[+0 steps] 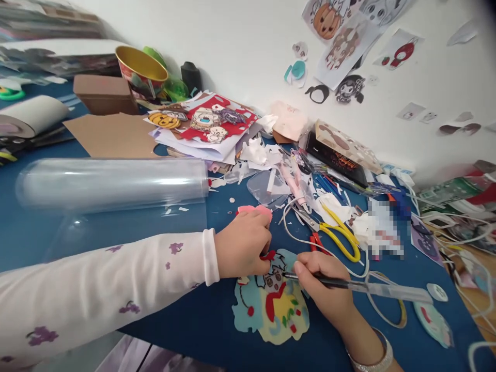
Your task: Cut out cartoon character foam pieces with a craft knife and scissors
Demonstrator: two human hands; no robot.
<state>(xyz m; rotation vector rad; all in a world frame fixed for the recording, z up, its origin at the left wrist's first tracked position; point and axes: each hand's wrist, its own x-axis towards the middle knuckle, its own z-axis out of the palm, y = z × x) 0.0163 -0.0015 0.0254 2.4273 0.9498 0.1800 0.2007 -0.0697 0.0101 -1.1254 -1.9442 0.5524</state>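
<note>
A colourful cartoon cutout (284, 318), pale blue and yellow with a drawn face, lies on the blue table. My right hand (327, 289) grips a slim pen (387, 290) with a black front and a translucent barrel. Its tip meets the cutout at the drawn face. My left hand (244, 243) rests at the cutout's upper left edge with the fingers curled in. Past its knuckles a pink piece (258, 211) pokes out; what the fingers enclose is mostly hidden.
Yellow-handled scissors (341, 235) and a white cable (289, 217) lie beyond my right hand. A clear plastic roll (116, 183) spans the left side. Papers with cutouts (217, 121), a gold-lined tub (141, 70) and a brown box (103, 93) stand behind. Scraps litter the middle.
</note>
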